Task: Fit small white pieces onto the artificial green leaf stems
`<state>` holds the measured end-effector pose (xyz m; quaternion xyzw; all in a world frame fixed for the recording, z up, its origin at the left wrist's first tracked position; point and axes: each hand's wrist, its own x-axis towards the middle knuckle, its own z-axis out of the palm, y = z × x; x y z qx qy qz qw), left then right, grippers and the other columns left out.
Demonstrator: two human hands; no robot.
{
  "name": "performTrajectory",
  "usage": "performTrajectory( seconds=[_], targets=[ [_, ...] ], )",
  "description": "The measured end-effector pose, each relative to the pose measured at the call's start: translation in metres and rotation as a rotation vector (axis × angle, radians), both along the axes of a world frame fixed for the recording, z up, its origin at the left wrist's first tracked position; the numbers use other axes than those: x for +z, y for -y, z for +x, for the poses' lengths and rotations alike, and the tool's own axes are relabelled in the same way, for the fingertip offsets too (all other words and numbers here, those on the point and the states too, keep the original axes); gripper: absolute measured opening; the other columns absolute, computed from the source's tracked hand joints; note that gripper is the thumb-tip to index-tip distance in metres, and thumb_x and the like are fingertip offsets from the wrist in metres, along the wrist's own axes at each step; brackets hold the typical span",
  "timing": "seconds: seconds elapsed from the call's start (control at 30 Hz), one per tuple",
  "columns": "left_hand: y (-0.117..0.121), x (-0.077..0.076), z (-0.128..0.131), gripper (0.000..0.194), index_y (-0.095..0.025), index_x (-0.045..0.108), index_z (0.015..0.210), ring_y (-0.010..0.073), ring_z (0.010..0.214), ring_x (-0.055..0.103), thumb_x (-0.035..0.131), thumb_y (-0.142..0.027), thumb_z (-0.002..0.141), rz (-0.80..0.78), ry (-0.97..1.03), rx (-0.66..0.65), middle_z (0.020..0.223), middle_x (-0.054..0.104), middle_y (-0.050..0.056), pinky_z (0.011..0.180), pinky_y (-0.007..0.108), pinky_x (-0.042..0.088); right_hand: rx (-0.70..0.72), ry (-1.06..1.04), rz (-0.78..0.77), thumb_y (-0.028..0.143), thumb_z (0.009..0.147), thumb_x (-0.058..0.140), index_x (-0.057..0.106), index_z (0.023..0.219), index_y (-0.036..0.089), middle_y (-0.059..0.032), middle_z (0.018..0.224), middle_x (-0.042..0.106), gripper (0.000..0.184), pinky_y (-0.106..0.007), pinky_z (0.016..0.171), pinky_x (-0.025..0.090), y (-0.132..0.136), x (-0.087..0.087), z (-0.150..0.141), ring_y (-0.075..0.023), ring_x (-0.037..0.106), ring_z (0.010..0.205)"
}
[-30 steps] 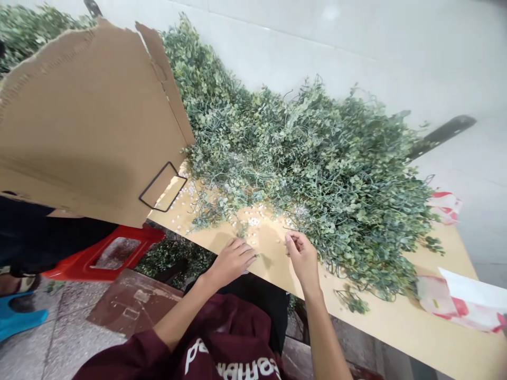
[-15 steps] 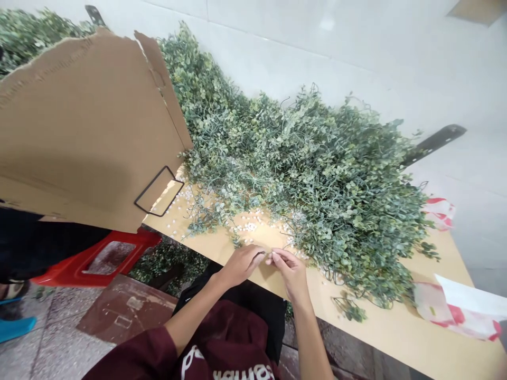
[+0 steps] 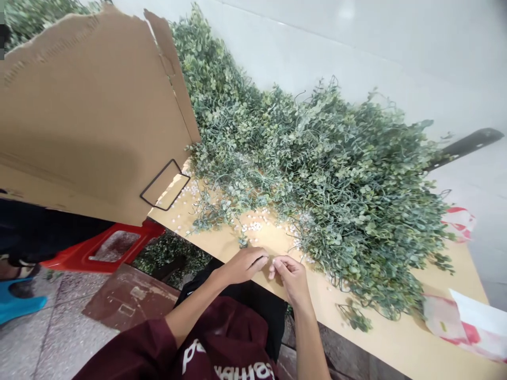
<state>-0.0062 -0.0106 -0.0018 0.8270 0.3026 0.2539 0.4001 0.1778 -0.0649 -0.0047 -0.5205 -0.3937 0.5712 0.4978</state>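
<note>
My left hand (image 3: 246, 265) is at the table's front edge, its fingers curled together; anything between them is too small to make out. Close beside it, my right hand (image 3: 290, 272) has thumb and fingertips pinched, and what they may hold is hidden. A narrow gap separates the two hands. Just beyond them, small white beads (image 3: 255, 226) lie scattered on the wooden tabletop (image 3: 273, 240). A small green sprig (image 3: 243, 240) lies by my left hand. Behind the beads rises a large heap of artificial green foliage (image 3: 340, 184) with wiry stems.
A big cardboard sheet (image 3: 91, 116) stands at the left, with a thin black rectangular frame (image 3: 165, 184) by its lower corner. A red plastic stool (image 3: 99, 248) is below. Red-and-white plastic bags (image 3: 447, 319) lie at the right. A person's foot in a blue sandal (image 3: 19, 301) shows lower left.
My hands have drawn slightly apart; the right has lowered a little and its fingers have curled in more. The camera view has shifted slightly.
</note>
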Motion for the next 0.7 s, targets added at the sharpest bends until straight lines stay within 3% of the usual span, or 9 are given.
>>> performTrajectory(
  seconds=[0.53, 0.7],
  targets=[
    [-0.006, 0.009, -0.002, 0.038, -0.018, 0.054, 0.082, 0.016, 0.073, 0.052, 0.027, -0.034, 0.102, 0.027, -0.004, -0.133, 0.076, 0.057, 0.004, 0.073, 0.027, 0.038, 0.155, -0.059, -0.075, 0.037, 0.084, 0.07, 0.064, 0.072, 0.017, 0.0009, 0.059, 0.06, 0.024, -0.026, 0.051, 0.041, -0.007, 0.011, 0.005, -0.0106, 0.05, 0.047],
    [-0.007, 0.007, -0.002, 0.038, -0.017, 0.053, 0.081, 0.0159, 0.074, 0.052, 0.027, -0.035, 0.102, -0.016, 0.021, -0.107, 0.077, 0.056, 0.004, 0.072, 0.026, 0.039, 0.198, -0.081, -0.078, 0.036, 0.084, 0.069, 0.064, 0.077, 0.018, 0.0017, 0.061, 0.059, 0.02, -0.025, 0.051, 0.04, -0.005, 0.007, 0.006, -0.0104, 0.05, 0.048]
  ],
)
